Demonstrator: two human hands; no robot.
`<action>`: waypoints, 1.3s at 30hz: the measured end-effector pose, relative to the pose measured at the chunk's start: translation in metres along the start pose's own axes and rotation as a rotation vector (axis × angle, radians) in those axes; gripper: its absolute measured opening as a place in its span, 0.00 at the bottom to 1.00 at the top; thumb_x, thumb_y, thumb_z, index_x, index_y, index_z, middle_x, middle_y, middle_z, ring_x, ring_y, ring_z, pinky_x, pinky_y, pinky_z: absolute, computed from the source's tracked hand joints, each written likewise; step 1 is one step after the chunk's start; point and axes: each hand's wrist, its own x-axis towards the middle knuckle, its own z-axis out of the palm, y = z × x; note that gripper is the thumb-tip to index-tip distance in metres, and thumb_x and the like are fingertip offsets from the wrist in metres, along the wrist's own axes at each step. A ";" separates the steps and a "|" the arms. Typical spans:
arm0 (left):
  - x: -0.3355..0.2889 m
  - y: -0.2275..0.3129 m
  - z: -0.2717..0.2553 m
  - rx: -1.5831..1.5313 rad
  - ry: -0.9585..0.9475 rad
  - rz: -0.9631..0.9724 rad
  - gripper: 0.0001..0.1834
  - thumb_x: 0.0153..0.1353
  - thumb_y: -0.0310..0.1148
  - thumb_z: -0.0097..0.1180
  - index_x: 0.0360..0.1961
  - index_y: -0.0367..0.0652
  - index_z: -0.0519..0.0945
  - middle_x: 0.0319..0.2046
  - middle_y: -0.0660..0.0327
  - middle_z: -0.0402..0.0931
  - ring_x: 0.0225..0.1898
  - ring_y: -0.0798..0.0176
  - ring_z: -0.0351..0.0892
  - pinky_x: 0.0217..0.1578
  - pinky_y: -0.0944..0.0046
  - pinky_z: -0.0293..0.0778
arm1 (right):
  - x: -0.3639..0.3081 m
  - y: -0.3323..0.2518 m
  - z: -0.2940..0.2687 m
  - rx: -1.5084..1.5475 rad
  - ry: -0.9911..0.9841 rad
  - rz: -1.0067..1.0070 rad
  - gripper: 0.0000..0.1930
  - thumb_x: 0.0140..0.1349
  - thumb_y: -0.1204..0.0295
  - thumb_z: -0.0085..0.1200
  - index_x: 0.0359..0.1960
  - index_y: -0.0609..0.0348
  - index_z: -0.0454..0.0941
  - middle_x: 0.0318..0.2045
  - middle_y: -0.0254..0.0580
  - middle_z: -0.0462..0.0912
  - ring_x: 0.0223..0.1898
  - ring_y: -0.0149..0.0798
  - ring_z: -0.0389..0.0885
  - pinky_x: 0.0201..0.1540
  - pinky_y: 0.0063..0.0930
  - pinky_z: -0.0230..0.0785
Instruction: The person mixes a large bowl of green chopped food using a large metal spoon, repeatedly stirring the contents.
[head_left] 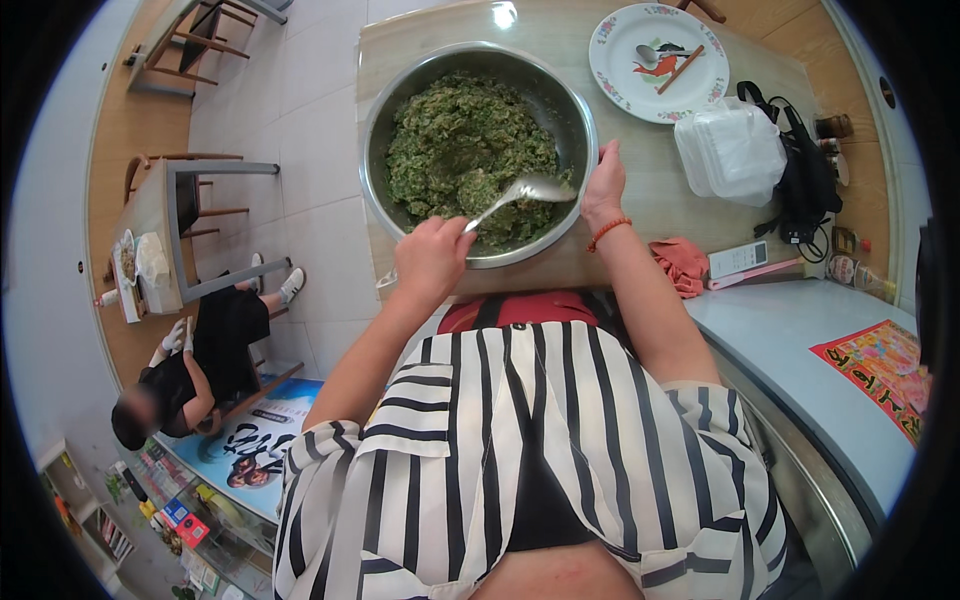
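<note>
A wide steel mixing bowl [568, 112] stands on the table in front of me, filled with a chopped green mixture [455, 130] that looks like a vegetable filling. My left hand [432, 258] is closed around the handle of a metal spoon [541, 188] at the bowl's near edge. The spoon's bowl end lies over the right part of the mixture, near the inner wall. On the right side, my right hand [605, 183] grips the bowl's outer edge; some of its fingers are hidden.
At the far right, a floral plate [610, 75] bears a spoon [650, 53] and a brown stick. Nearby are bagged plastic containers [735, 150], a black bag [808, 180], a red cloth [680, 265] and a remote control [738, 260]. Another person [225, 335] sits at the left.
</note>
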 end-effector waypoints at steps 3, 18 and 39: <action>-0.030 -0.028 -0.016 0.098 -0.008 0.065 0.07 0.52 0.37 0.61 0.32 0.51 0.80 0.24 0.62 0.74 0.25 0.55 0.75 0.24 0.56 0.70 | -0.010 -0.010 0.007 0.039 0.009 0.033 0.28 0.69 0.52 0.32 0.24 0.64 0.73 0.24 0.38 0.75 0.27 0.32 0.69 0.34 0.29 0.64; -0.044 -0.046 -0.033 0.054 -0.042 -0.042 0.07 0.50 0.37 0.62 0.30 0.51 0.81 0.22 0.63 0.72 0.26 0.56 0.76 0.25 0.56 0.71 | -0.009 -0.009 0.006 0.119 -0.011 0.055 0.26 0.68 0.52 0.36 0.24 0.61 0.74 0.23 0.36 0.74 0.26 0.30 0.68 0.33 0.27 0.64; 0.011 -0.009 -0.033 0.136 0.044 0.143 0.07 0.48 0.34 0.62 0.26 0.47 0.77 0.21 0.63 0.69 0.26 0.58 0.73 0.24 0.56 0.68 | -0.010 -0.013 0.009 0.091 0.016 0.074 0.21 0.66 0.56 0.40 0.23 0.60 0.70 0.22 0.35 0.73 0.25 0.30 0.70 0.31 0.26 0.67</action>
